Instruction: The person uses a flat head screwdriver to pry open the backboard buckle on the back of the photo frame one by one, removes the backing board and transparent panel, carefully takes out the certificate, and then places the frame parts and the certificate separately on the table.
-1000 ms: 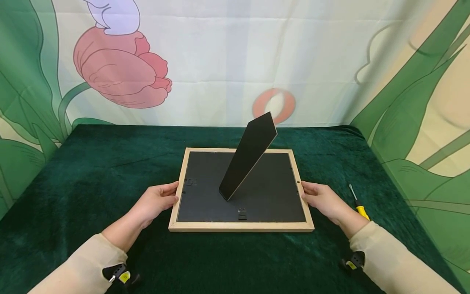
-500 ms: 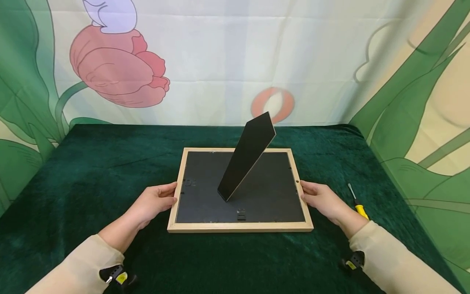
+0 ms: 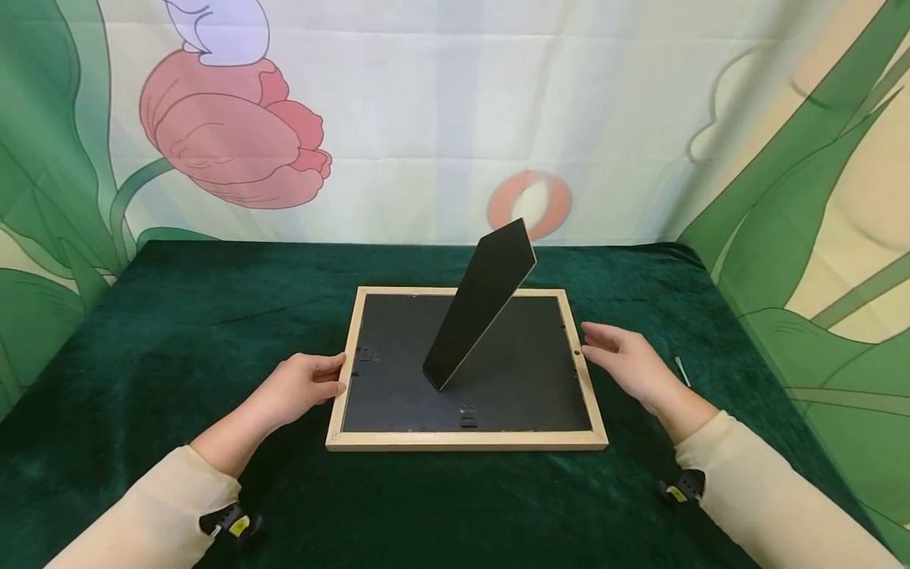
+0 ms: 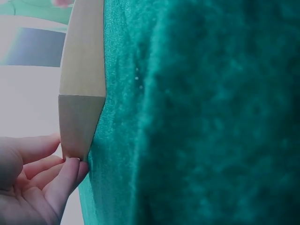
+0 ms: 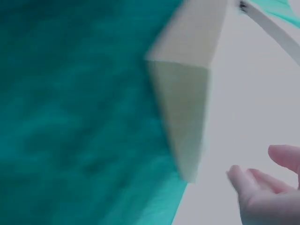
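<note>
A wooden picture frame point(image 3: 465, 439) lies face down on the green cloth, its black backing up and its black easel stand point(image 3: 479, 304) raised at an angle. My left hand point(image 3: 320, 379) rests against the frame's left edge, thumb on the rim and fingertips on the side. The left wrist view shows those fingertips point(image 4: 70, 171) touching the pale wood edge point(image 4: 82, 79). My right hand point(image 3: 611, 348) hovers just off the frame's right edge with relaxed fingers and holds nothing. In the right wrist view the fingers point(image 5: 262, 185) are apart from the blurred frame corner point(image 5: 187, 103).
A screwdriver lies right of the frame, only its thin shaft point(image 3: 682, 370) showing behind my right hand. The green velvet cloth point(image 3: 178, 332) covers the table up to a painted flower backdrop point(image 3: 235, 134) at the back and sides.
My right hand has lifted off the frame's right edge and moved up and away, now covering the screwdriver's yellow handle. The left hand and the frame have stayed put.
</note>
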